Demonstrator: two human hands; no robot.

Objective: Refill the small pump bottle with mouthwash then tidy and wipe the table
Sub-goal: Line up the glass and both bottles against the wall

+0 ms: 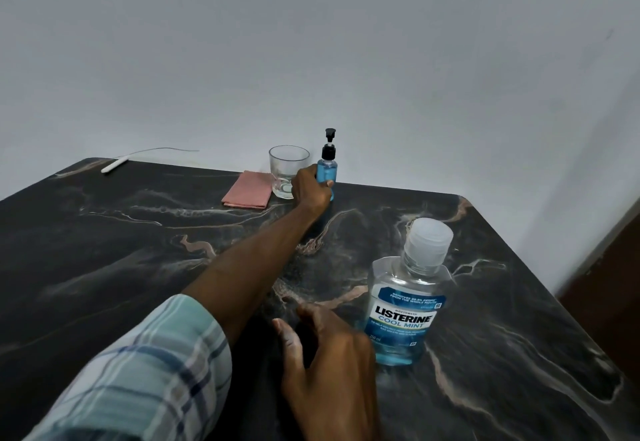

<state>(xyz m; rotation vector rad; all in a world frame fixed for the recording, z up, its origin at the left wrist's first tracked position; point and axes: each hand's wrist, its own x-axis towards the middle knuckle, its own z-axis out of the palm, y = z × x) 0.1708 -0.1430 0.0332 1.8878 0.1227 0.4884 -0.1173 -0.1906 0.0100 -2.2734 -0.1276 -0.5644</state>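
Left hand [310,188] grips the pump bottle [327,168] at twelve o'clock; right hand [325,354] rests spread on the table [138,250], beside the mouthwash bottle [405,305].

A clear, empty drinking glass [288,170] is standing upright near the far edge, close to the plain pale grey wall [311,42]. A thin white stick-shaped object [114,165] is lying at the far left corner, with a fine wire trailing from it
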